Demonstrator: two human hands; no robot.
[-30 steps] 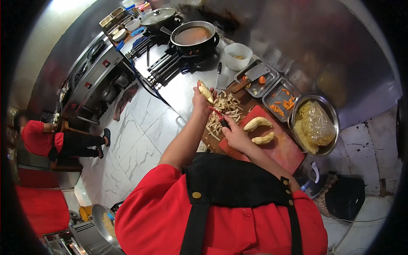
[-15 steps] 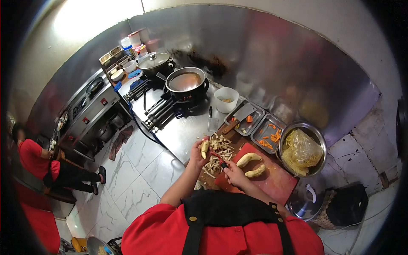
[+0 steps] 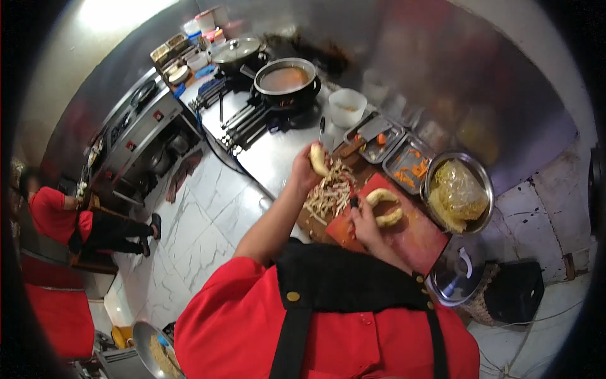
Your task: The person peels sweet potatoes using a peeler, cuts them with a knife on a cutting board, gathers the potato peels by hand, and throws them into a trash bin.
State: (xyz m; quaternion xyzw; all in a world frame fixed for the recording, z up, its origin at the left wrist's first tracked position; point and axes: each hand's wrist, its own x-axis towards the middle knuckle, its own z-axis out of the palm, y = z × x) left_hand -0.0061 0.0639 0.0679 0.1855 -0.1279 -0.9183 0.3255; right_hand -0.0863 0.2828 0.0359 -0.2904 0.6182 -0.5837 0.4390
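Observation:
My left hand [image 3: 305, 172] is closed around a peeled, pale yellow banana [image 3: 319, 159], holding it up over the counter's edge. A heap of peel strips [image 3: 328, 197] lies below and to the right of it. My right hand [image 3: 366, 222] grips a small tool with a black handle [image 3: 354, 202]; its working end is hard to make out among the peels. Beside that hand, two curved, peeled bananas [image 3: 389, 218] rest on the red cutting board [image 3: 426, 243].
Behind the board stand metal trays with carrot pieces [image 3: 413, 169], a white tub [image 3: 347, 108] and a steel bowl [image 3: 487, 218] holding a plastic bag. Farther left, a pan of liquid [image 3: 285, 79] sits on the stove. A co-worker in red [image 3: 53, 215] stands at far left.
My left hand has lifted the banana away from the tool and tilted it. My right hand has drawn back to the right, and the whole view has shifted slightly.

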